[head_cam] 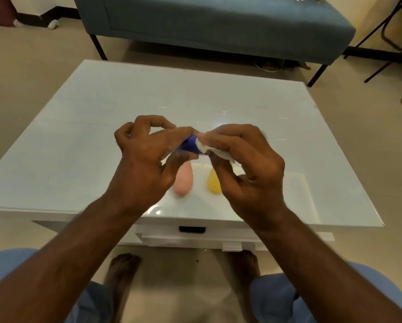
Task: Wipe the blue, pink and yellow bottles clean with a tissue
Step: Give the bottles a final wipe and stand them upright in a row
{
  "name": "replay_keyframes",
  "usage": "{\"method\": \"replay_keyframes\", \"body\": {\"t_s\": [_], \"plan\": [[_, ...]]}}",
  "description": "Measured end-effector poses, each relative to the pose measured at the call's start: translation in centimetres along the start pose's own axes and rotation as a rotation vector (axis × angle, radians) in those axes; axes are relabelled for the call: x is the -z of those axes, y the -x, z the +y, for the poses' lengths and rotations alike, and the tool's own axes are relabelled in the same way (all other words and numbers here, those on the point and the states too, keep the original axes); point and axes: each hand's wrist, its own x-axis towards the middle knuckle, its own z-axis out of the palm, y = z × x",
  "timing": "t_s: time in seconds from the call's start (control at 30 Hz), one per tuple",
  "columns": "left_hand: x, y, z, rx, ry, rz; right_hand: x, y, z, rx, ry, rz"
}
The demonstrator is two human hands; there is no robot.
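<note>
Head view: the left hand (146, 157) pinches the blue bottle (190, 144) between thumb and forefinger, both curled in close around its left end; the other 3 fingers (125, 134) arch upward, bent and touching nothing. The right hand (239, 159) has its fingers curled round a white tissue (209, 148), which is wrapped over the right end of the blue bottle and pressed against it by thumb and forefinger; a corner of the tissue hangs below the thumb. Only a short stretch of the blue bottle shows between the 2 hands, so its full shape cannot be told. Both hands meet above the middle of the white bench (90, 136), held clear of its surface, with the forearms coming up from the near left and near right and the wrists bent slightly inward.

Below the hands, the pink bottle (183, 180) lies on the bench near its near edge, and the yellow bottle (213, 184) lies just to its right, apart from it; the upper part of each is hidden behind the hands. The bench has a drawer (192, 231) in its near face. A blue-grey sofa (218, 22) stands on the far side of the bench.
</note>
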Motion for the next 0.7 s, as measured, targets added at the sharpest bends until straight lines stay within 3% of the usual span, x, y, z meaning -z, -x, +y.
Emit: {"method": "replay_keyframes", "body": {"t_s": [0.2,0.33,0.7], "plan": [[1.2,-0.9,-2.5,0.12,-0.055,-0.146,0.3,-0.1,2.2,-0.285,0.044,-0.095],[0.5,-0.8,-3.9,0.289,-0.194,-0.246,0.4,-0.1,2.0,-0.315,0.02,-0.083],[0.2,0.6,-4.3,0.316,-0.31,-0.491,0.2,0.1,1.6,-0.444,-0.04,-0.153]]}}
